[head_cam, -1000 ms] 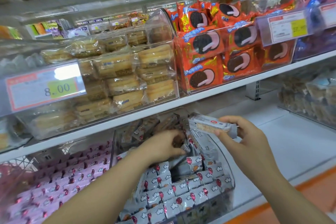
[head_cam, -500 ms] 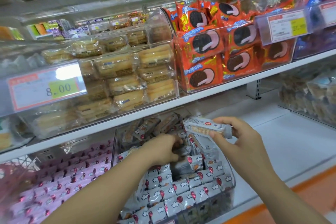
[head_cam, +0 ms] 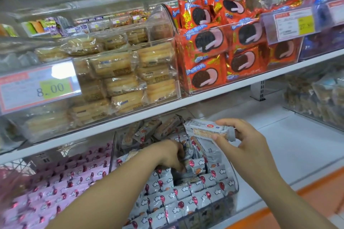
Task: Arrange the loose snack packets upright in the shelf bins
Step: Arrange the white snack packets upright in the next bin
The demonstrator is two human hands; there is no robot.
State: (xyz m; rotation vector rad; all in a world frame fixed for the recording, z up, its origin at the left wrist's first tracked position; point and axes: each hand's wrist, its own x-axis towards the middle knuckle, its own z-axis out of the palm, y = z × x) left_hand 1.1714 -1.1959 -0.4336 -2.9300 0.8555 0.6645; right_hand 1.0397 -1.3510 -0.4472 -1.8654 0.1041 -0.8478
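Observation:
A clear plastic bin [head_cam: 235,178] on the lower shelf holds several grey snack packets [head_cam: 178,193] printed with red balloons and clouds, standing upright in rows at the front and lying loose at the back. My left hand [head_cam: 172,155] reaches down into the middle of the bin with its fingers curled among the packets; the fingertips are hidden. My right hand [head_cam: 242,141] holds one grey packet [head_cam: 206,129] sideways above the bin's back right, pinched between thumb and fingers.
A bin of pink balloon packets [head_cam: 61,182] sits to the left. The shelf above [head_cam: 242,82] carries bins of pale biscuits [head_cam: 122,78] and orange cookie packs [head_cam: 223,46]. White bare shelf surface [head_cam: 301,147] lies to the right, with another clear bin [head_cam: 316,98] beyond.
My left hand has pushed lower and deeper among the packets in the bin. My right hand keeps the grey packet at about the same height, shifted slightly left.

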